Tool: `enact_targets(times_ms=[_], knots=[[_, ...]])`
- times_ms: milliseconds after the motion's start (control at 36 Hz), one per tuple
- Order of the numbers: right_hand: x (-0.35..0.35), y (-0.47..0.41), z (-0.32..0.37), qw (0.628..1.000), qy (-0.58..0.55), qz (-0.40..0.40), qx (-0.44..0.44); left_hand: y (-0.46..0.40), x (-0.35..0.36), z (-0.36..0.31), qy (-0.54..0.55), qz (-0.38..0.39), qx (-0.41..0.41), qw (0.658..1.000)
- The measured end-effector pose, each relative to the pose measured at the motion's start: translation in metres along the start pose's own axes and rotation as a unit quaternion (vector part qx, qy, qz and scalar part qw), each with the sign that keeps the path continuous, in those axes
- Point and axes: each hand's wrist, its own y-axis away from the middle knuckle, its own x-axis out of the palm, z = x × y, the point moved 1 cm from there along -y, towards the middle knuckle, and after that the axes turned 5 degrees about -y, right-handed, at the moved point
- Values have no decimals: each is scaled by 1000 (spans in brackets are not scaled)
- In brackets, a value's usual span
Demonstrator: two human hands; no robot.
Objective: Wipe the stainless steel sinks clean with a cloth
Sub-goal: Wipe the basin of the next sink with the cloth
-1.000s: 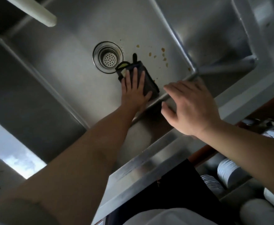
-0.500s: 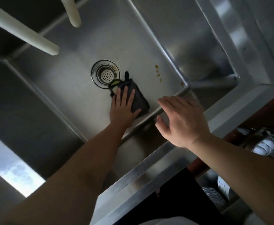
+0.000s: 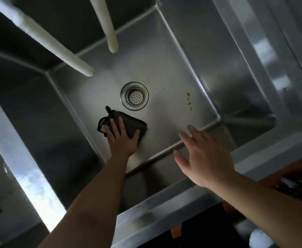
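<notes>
From where I stand, nothing here can be read. The sink (image 3: 164, 72) under the left hand (image 3: 122, 138) carries no legible lettering, and neither does the cloth (image 3: 128, 125).

Two pale spouts (image 3: 53, 45) overhang your upper-left approach, bare sink floor (image 3: 164, 72) open right of the drain (image 3: 134, 96), your right hand (image 3: 203, 158) hovering over the lower-right edge, cloth (image 3: 127, 125) occupying centre-left.

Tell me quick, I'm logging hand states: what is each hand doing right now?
Left hand: open, fingers flat, pressing the cloth on the sink floor.
Right hand: open, holding nothing, above the sink's near edge.
</notes>
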Motion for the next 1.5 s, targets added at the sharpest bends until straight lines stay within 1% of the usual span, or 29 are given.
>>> enact_targets(times_ms=[56, 111, 139, 194, 250, 278, 306, 389, 444, 500, 528, 556, 611, 639, 694, 722, 778, 833, 889, 944, 1028, 1139, 1194, 1250, 1306, 1361, 1417, 1472, 1500], knots=[[-1, -10, -6, 998, -24, 55, -9, -24, -12, -4, 38, -6, -59, 998], [-14, -26, -11, 995, -56, 68, -47, -46, -24, -8, 63, -22, -100, 993], [-24, -36, -12, 995, -58, 44, -74, -56, -30, -13, 81, -36, -121, 989], [-48, -62, -14, 989, -64, -50, -120, -74, -40, -28, 128, -69, -168, 975], [-73, -91, -14, 978, -105, -135, -117, -89, -49, -55, 182, -89, -211, 956], [-83, -105, -14, 974, -126, -157, -108, -95, -52, -72, 198, -94, -215, 952], [-91, -118, -13, 970, -138, -170, -106, -101, -55, -91, 200, -98, -201, 954], [-110, -148, -17, 955, -148, -213, -144, -109, -55, -151, 171, -107, -102, 974], [-123, -162, -23, 948, -130, -236, -169, -109, -51, -176, 134, -117, -65, 982], [-136, -172, -31, 947, -87, -253, -176, -106, -48, -176, 81, -120, -50, 988], [-141, -175, -36, 948, -71, -252, -179, -102, -45, -169, 46, -118, -25, 992], [-147, -177, -41, 950, -68, -244, -184, -98, -42, -161, 4, -125, 18, 992], [-158, -176, -46, 946, -81, -231, -215, -89, -30, -142, -79, -160, 133, 975], [-162, -174, -47, 937, -65, -242, -244, -83, -25, -133, -105, -173, 178, 963], [-172, -168, -48, 909, 1, -284, -303, -76, -15, -118, -143, -182, 239, 943], [-179, -165, -49, 900, 28, -300, -316, -75, -12, -114, -163, -185, 262, 933], [-192, -164, -52, 903, 70, -311, -287, -77, -17, -107, -189, -187, 297, 917], [-204, -168, -62, 923, 114, -299, -212, -80, -24, -106, -189, -186, 311, 913], [-214, -178, -77, 937, 158, -275, -145, -84, -32, -112, -164, -178, 280, 929], [-219, -189, -92, 942, 191, -255, -106, -94, -41, -126, -120, -153, 198, 961], [-216, -196, -101, 937, 197, -266, -111, -120, -51, -150, -49, -134, 56, 988], [-211, -201, -101, 928, 178, -303, -126, -149, -66, -181, 11, -126, -44, 991], [-210, -201, -102, 922, 178, -317, -132, -161, -78, -197, 36, -119, -72, 990], [-210, -200, -102, 920, 173, -324, -135, -172, -90, -212, 50, -105, -81, 990], [-210, -200, -101, 921, 171, -324, -134, -177, -99, -226, 39, -96, -61, 993], [-211, -200, -100, 923, 170, -319, -130, -173, -97, -236, 1, -99, 2, 995], [-211, -199, -100, 928, 167, -310, -125, -158, -87, -235, -66, -123, 115, 984], [-212, -199, -99, 932, 170, -297, -118, -135, -69, -226, -133, -137, 240, 952], [-213, -198, -98, 934, 171, -291, -114, -122, -58, -220, -153, -141, 288, 935]])
